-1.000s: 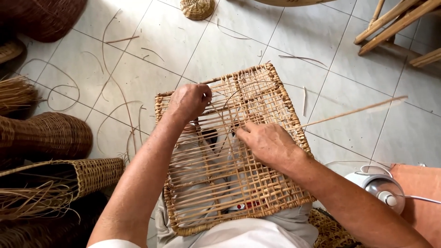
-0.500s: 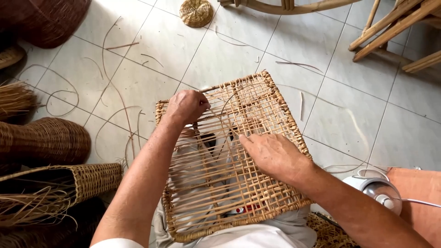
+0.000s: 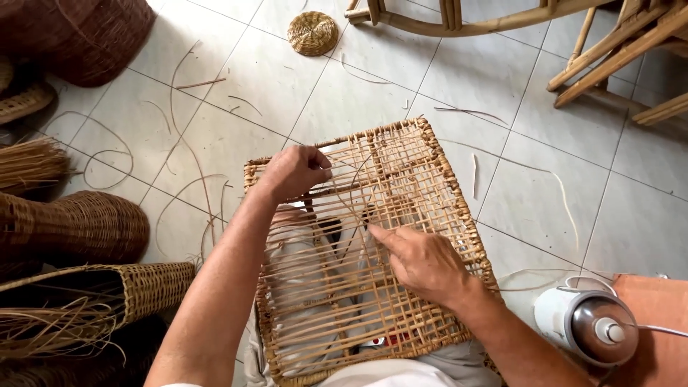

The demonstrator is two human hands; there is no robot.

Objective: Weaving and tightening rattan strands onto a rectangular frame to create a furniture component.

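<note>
A square woven rattan panel [image 3: 423, 172] with an open lattice rests on my lap, tilted toward the floor. My left hand [image 3: 295, 172] grips the panel near its upper left part, fingers curled over a cross strand. My right hand [image 3: 423, 261] lies on the middle of the lattice, its forefinger and thumb pinching a thin rattan strand [image 3: 356, 188] that curves up across the weave. The right side and far edge of the panel are tightly woven; the left part shows bare parallel strips with my clothing visible through the gaps.
Woven baskets [image 3: 79, 226] and bundles of rattan fibre [image 3: 29, 161] crowd the left side. Loose strands litter the tiled floor [image 3: 215, 129]. A small round woven piece [image 3: 313, 33] lies far ahead. Wooden furniture legs [image 3: 609, 57] stand top right. A white and metal flask [image 3: 588, 326] sits at lower right.
The long strand that stuck out to the right has been drawn in across the panel. My right hand has shifted down and toward the centre; my left hand holds its place.
</note>
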